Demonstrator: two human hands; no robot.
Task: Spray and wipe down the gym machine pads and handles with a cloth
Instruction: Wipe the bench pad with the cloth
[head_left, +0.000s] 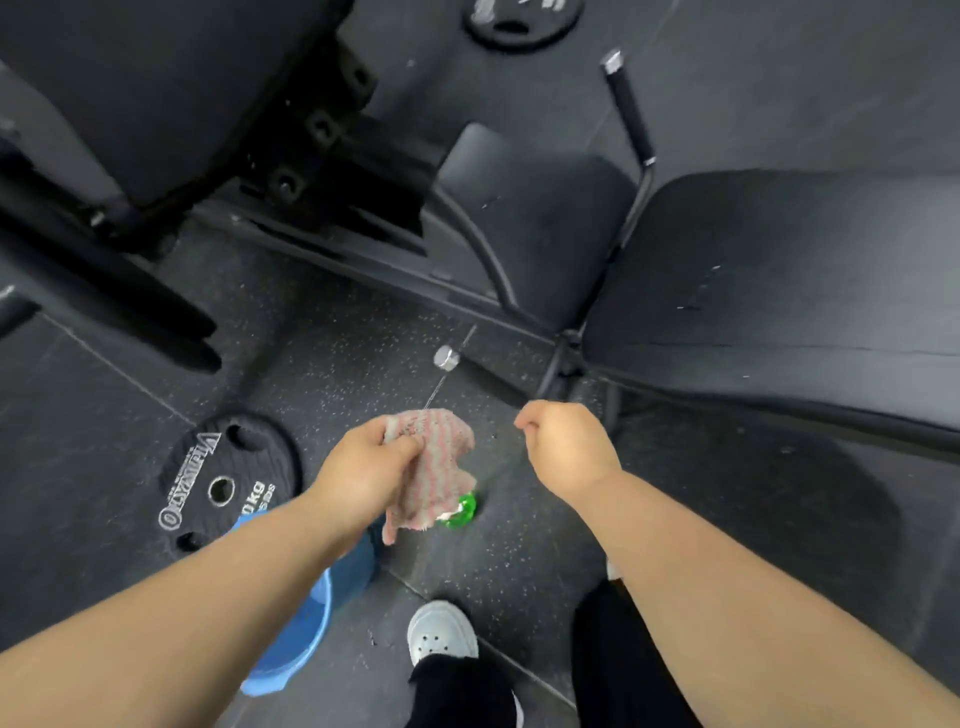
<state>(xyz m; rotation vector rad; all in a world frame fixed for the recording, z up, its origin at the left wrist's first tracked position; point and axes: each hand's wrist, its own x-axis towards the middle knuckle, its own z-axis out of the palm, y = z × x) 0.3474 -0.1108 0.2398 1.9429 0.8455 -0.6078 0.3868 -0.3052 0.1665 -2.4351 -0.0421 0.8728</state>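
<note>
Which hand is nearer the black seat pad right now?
Right. The right hand is just left of the seat pad; the left hand, gripping the cloth, is farther left.

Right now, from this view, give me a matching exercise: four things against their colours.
Things:
1. cloth
2. bucket
3. weight plate
4. shoe

Colours:
A. black
B. whitish
C. blue
D. pink and grey stripes

Pairs: 1-D, 2-C, 3-A, 4-B.
</note>
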